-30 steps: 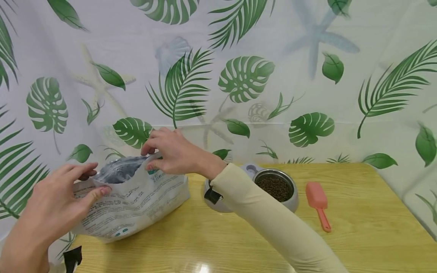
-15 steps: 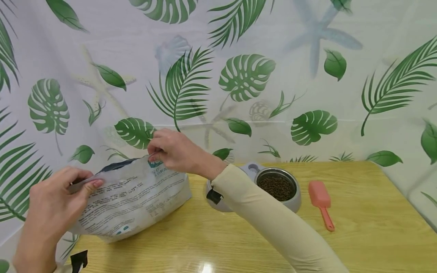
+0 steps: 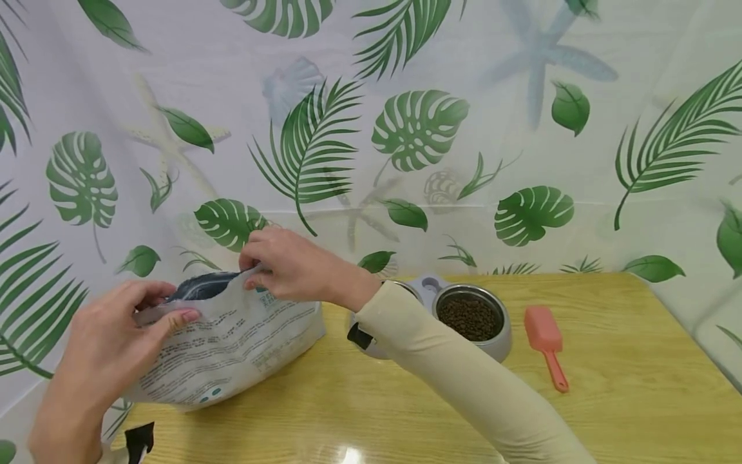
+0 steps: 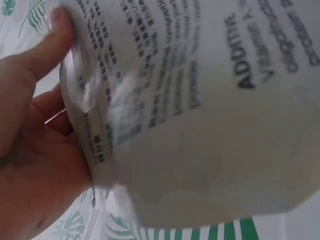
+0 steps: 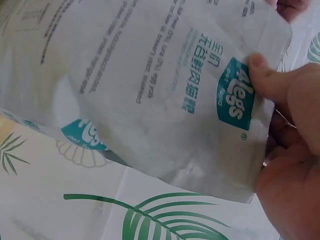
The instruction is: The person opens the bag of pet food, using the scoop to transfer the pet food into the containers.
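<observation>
A white printed pet food bag (image 3: 232,351) stands on the left of the table, its silvery dark mouth gaping between the two hands. My left hand (image 3: 113,341) pinches the bag's left top corner, thumb on the printed front and fingers behind. At the right top corner, my right hand (image 3: 295,264) grips the rim between thumb and fingers. In the right wrist view the right thumb (image 5: 270,80) presses beside a teal "4Legs pet food" logo (image 5: 235,95). Printed text on the bag (image 4: 200,125) fills the left wrist view. What lies inside the bag is hidden.
A grey double feeder (image 3: 498,345) stands right of the bag; its right steel bowl holds brown kibble (image 3: 469,318), and my right forearm partly covers the left bowl. Farther right lies a pink scoop (image 3: 545,338) on the wooden table (image 3: 406,412). A leaf-patterned cloth (image 3: 348,129) hangs behind.
Half a second ago the bag's mouth was drawn nearly flat; now it gapes wider as both hands have come closer together. Both hands keep their hold on the rim.
</observation>
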Tool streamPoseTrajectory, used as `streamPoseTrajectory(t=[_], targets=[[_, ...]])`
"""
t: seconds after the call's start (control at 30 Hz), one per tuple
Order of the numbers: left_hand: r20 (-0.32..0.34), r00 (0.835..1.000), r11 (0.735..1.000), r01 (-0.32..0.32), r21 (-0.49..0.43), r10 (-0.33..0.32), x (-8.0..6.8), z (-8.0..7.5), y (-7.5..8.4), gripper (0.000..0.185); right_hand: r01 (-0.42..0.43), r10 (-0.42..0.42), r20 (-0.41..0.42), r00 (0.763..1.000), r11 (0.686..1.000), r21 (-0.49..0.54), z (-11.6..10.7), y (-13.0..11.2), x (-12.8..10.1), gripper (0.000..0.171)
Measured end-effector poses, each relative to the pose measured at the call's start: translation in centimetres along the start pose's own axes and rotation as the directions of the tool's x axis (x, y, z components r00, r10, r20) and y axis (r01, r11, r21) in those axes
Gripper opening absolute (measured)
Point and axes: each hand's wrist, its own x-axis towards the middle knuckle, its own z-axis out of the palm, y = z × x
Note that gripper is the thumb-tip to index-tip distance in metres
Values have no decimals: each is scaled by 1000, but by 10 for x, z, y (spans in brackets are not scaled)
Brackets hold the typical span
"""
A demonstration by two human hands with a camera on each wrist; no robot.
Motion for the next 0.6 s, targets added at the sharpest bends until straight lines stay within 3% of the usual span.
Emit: streamPoseTrajectory(t=[0.17, 0.33, 0.47, 0.6], targets=[[-83, 995, 999, -54, 3, 54, -2, 5, -2, 25, 58, -58, -95, 994, 998, -4, 7, 5, -2, 12], [-111, 991, 997, -74, -5, 73, -2, 6, 0, 21, 103, -103, -179, 978, 995, -9, 13, 10, -3, 13], [-80, 994, 997, -79, -1, 79, -1, 5, 1, 23, 79, -82, -152, 985, 996, -29, 12, 8, -4, 13], [-7, 999, 999, -46, -20, 46, 1, 6, 2, 37, 20, -21, -41, 999, 999, -25, 7, 0, -1, 22]])
